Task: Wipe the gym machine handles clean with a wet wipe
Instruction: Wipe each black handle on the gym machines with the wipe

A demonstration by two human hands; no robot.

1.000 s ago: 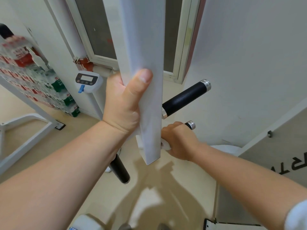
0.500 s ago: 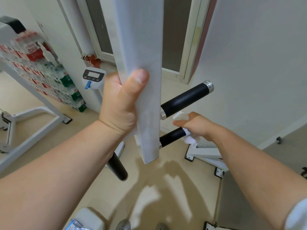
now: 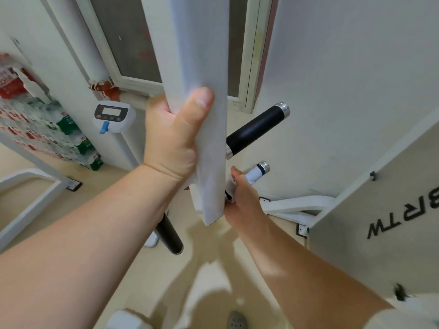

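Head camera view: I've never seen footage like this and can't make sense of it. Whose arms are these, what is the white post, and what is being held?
The camera sits on a person's head and looks forward and down, so the two bare arms are that person's own. The left hand grips a white upright post, part of a gym machine, with the thumb across its front. Black handles stick out from the post: an upper handle, a low left handle and a lower right handle. The right hand holds a wet wipe wrapped round the lower right handle, apparently to wipe it. By the wall are a small display unit and packs of bottled water.
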